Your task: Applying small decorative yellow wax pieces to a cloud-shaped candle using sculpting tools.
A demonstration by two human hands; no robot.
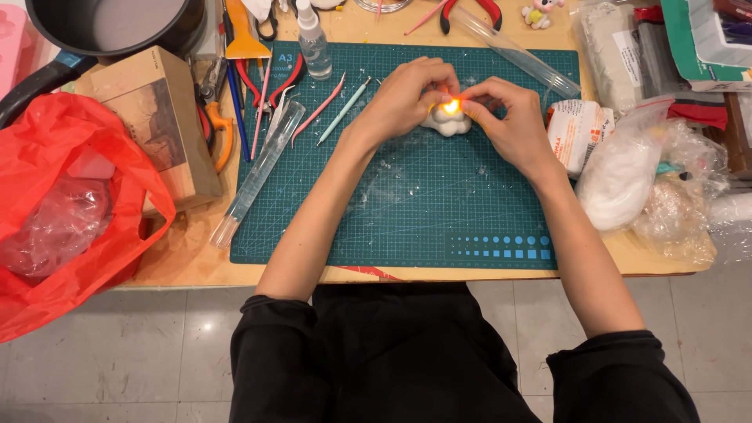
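One white cloud-shaped clay piece (448, 121) lies on the green cutting mat (423, 204), upper centre of the frame. A small orange glow shows at its top. Two hands: left hand (407, 98) and right hand (509, 117) both pinch the piece with fingertips. Left of them lie two sculpting tools (345, 110), one spray bottle (313, 43) and one clear ruler (262, 168). One red bag (70, 204) sits at left on the tabletop (188, 258).

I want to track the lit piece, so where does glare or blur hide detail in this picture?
Head view: the glowing light between the left hand and right hand is blown out to white-orange, hiding its shape; the white clay beneath stays readable; the green mat is evenly lit and sharp; the clear bags show soft sheen.
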